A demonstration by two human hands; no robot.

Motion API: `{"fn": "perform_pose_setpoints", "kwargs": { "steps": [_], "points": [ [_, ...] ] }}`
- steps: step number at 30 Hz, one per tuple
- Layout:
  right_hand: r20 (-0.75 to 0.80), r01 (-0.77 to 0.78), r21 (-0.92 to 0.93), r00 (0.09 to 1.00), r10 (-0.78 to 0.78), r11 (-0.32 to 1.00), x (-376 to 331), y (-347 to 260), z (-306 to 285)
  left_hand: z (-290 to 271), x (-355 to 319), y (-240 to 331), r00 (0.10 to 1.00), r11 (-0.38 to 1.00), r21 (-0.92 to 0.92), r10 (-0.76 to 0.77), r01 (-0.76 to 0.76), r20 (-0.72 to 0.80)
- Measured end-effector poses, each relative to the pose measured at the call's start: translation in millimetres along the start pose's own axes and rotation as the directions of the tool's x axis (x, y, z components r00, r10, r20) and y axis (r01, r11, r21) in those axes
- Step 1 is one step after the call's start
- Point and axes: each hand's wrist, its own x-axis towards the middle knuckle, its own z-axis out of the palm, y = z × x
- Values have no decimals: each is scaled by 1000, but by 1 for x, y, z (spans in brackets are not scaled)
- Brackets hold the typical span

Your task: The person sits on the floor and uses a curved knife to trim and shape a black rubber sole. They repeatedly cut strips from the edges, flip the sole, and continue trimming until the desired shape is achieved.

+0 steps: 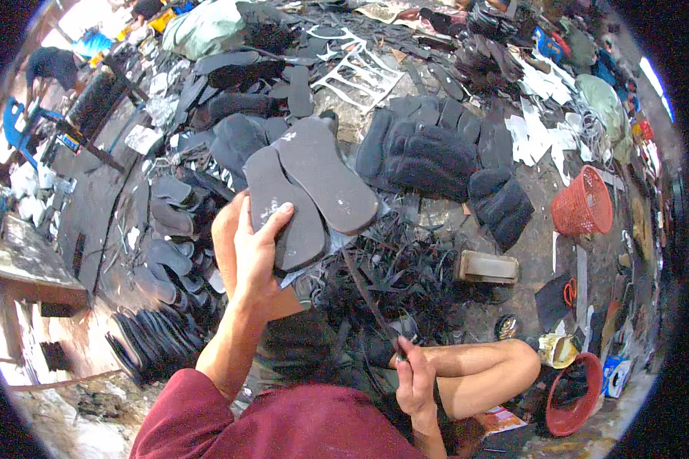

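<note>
My left hand (256, 245) is closed on a dark grey shoe sole (287, 206), its thumb pressed on the top face. A second grey sole (328, 176) lies against the first one's right side and reaches farther away; what supports it from below is hidden. My right hand (416, 382) grips the handle of a long, narrow knife (369, 297). Its dark blade slants up and to the left, the tip near the soles' near edge. Below and right of the soles is a heap of thin black trimmings (406, 268).
Stacks of black soles lie beyond the heap (429, 149) and at left (168, 260). A tan block (488, 266) sits right of the trimmings. Farther right are a red basket (582, 203), orange-handled scissors (569, 292) and a red tub (573, 394). My bent leg (475, 375) is beside my right hand.
</note>
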Motion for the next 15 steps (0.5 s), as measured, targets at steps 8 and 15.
{"fn": "perform_pose_setpoints", "kwargs": {
  "steps": [8, 15],
  "points": [
    [-48, -19, -105, 999, 14, 994, -21, -6, 3, 9, -32, -21, 977, 973, -94, -206, 210, 49],
    [-98, 55, -64, 993, -61, 996, 38, -8, 44, 1, -47, -28, 979, 976, -100, -189, 195, 74]
  ]
}}
